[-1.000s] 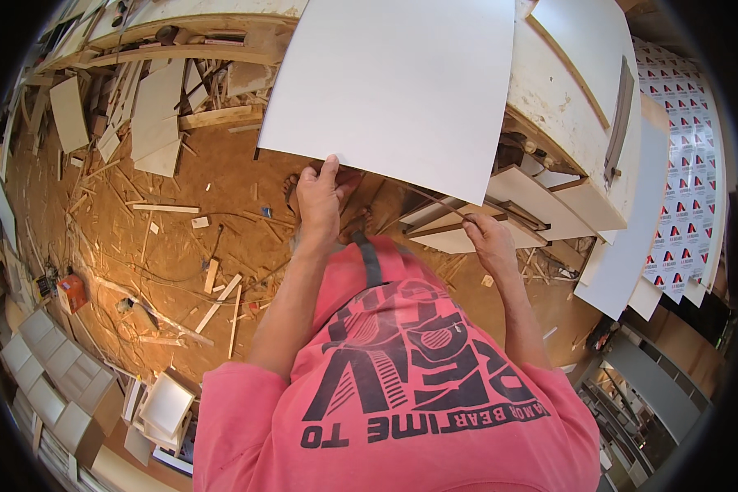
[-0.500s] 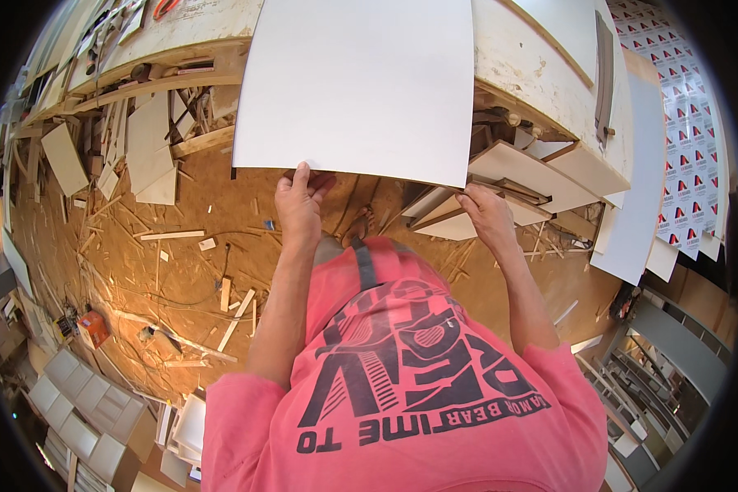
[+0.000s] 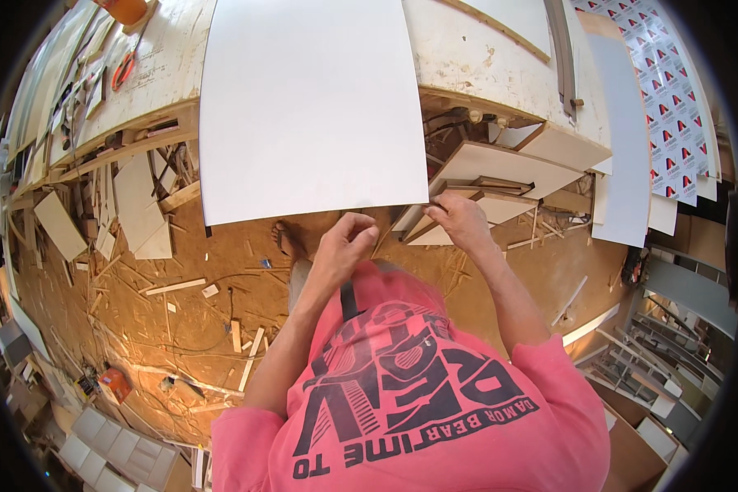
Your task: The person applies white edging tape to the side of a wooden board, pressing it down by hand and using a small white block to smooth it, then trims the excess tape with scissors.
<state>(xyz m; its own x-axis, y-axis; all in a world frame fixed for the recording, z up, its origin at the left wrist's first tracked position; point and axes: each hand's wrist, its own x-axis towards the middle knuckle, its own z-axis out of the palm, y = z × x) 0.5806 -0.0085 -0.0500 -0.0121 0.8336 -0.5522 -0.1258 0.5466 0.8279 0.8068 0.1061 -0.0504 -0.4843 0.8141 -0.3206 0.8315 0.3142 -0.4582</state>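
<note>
Sawdust-strewn chipboard floor (image 3: 180,328) with offcuts, a scuffed white workbench (image 3: 484,57) above, stacked panels (image 3: 631,164) at right.

1. The scene is bright, in warm, even light; its source is not visible.
2. The white sheet (image 3: 312,107) is the brightest area, nearly washed out and without surface detail.
3. Shadows are soft; darker shade lies under the workbench (image 3: 500,57) edge.
4. Fisheye distortion bends straight edges toward the rim, and a black border rings the picture.
5. The centre is sharp; the hands look slightly soft, and detail smears near the rim.
</note>
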